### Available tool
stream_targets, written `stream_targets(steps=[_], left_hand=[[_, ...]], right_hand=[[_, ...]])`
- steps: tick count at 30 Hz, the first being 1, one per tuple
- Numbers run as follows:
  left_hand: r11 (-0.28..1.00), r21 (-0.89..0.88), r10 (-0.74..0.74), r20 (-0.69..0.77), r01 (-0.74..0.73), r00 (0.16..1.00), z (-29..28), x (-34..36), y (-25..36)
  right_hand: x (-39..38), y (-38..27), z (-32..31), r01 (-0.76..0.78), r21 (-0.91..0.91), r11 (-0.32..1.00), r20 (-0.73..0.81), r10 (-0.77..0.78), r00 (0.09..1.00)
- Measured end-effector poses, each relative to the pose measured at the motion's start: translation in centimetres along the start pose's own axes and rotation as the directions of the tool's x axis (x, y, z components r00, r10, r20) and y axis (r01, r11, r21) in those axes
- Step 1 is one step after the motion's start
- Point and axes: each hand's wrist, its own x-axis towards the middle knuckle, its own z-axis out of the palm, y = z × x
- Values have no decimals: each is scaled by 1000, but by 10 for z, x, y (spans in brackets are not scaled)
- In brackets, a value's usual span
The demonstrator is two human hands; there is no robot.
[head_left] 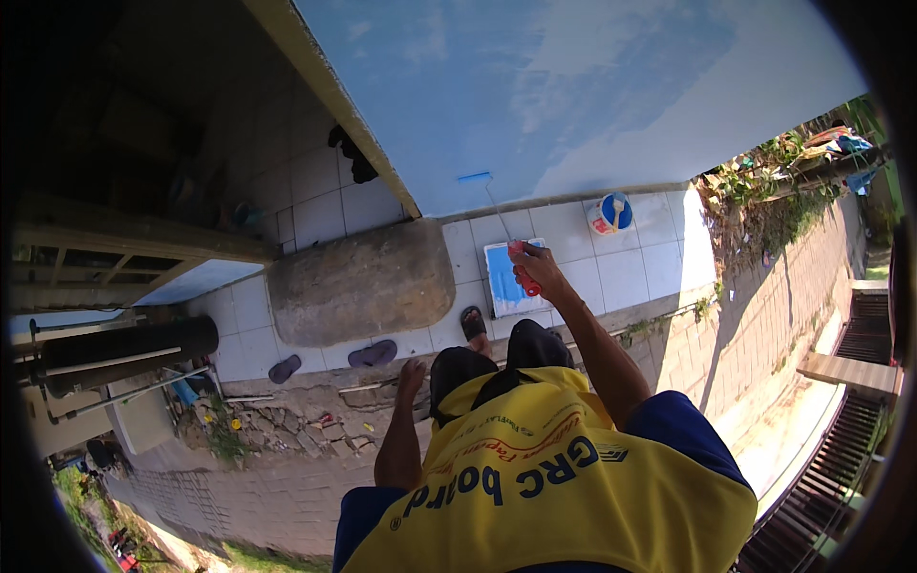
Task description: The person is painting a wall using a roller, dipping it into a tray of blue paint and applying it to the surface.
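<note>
My right hand (pixel 537 271) is closed round the red handle of a paint roller (pixel 474 177). The roller's thin wire frame reaches forward, and its blue sleeve lies against the lower part of the wall (pixel 458 105), which has patchy light-blue paint. Under my right hand, a paint tray (pixel 501 286) with blue paint rests on the white tiles. To its right stands a white bucket (pixel 602 222) holding blue paint, with a pale-handled brush (pixel 618 204) across its mouth. My left hand (pixel 412 378) hangs beside my left knee, fingers loosely extended, with nothing seen in it.
A brown doormat (pixel 363 285) lies before a dark doorway at the left. Two loose slippers (pixel 373 354) are near the tile edge, by my sandalled foot (pixel 474 327). Broken stones (pixel 306 435) border the lower paving. Plants (pixel 764 177) grow at the right.
</note>
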Motion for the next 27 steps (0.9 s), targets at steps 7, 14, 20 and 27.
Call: stream_targets(steps=[7,14,20,27], left_hand=[[1000,-4,8,-38,-8,999,5,-4,0],[992,12,123,-65,-122,990,5,2,-16],[997,-54,58,-58,-61,997,21,22,26],[999,-38,17,-32,-18,999,17,29,48]], right_hand=[[16,3,0,-2,28,1000,-21,3,1000],[-131,-99,53,10,55,998,-29,-9,1000],[-225,-166,67,25,47,999,-68,-21,997],[-190,-140,61,-2,9,1000,-27,2,1000]])
